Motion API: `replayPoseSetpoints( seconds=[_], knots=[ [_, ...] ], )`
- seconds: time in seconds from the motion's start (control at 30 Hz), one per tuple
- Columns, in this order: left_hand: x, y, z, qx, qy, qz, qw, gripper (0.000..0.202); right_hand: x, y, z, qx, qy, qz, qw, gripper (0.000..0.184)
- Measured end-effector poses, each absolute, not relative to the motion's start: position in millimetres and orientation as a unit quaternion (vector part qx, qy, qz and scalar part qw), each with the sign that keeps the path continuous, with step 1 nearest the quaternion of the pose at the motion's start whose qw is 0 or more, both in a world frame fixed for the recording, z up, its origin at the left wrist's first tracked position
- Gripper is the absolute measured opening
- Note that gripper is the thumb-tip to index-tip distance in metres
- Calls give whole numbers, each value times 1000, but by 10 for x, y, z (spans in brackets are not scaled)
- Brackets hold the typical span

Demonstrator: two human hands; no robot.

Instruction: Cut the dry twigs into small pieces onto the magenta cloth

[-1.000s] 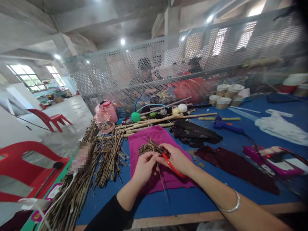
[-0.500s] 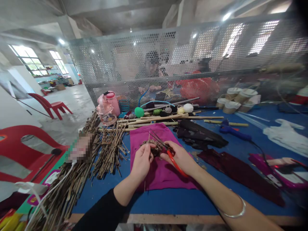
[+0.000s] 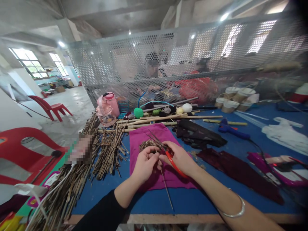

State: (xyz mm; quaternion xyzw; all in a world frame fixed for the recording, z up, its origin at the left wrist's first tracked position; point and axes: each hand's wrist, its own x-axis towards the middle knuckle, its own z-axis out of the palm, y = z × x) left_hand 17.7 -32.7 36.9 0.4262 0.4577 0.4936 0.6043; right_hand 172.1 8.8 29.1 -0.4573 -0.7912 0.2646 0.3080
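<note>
Over a magenta cloth (image 3: 146,181) on the blue table, my left hand (image 3: 145,163) pinches a thin twig (image 3: 167,189) whose lower end slants toward the table's front edge. My right hand (image 3: 179,157) is closed on scissors with red-orange handles (image 3: 176,166). The dark blades point up and left, apart from each other, above a clump of short brown twig pieces (image 3: 146,144). My fingertips hide part of the clump. Both hands are close together, with fingers nearly touching around the twig.
Bundles of dry twigs (image 3: 108,154) lie to the left. Behind the cloth are bamboo sticks (image 3: 141,121) and yarn balls (image 3: 138,112). A black cloth (image 3: 199,133), a dark red cloth (image 3: 238,173) and a blue glue gun (image 3: 234,131) lie right. A perforated metal screen (image 3: 115,67) stands behind.
The twig in my left hand has swung from nearly upright to slanting down and right, its lower end now reaching toward me. My left hand has shifted slightly right, closer to the right hand.
</note>
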Motion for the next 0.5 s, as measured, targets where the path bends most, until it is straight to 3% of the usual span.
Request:
replayPoseSetpoints(
  seconds=[0.5],
  knots=[
    [203,-350,218,479,449,489,574,30,1714,35,315,-435,-802,275,303,50]
  ],
)
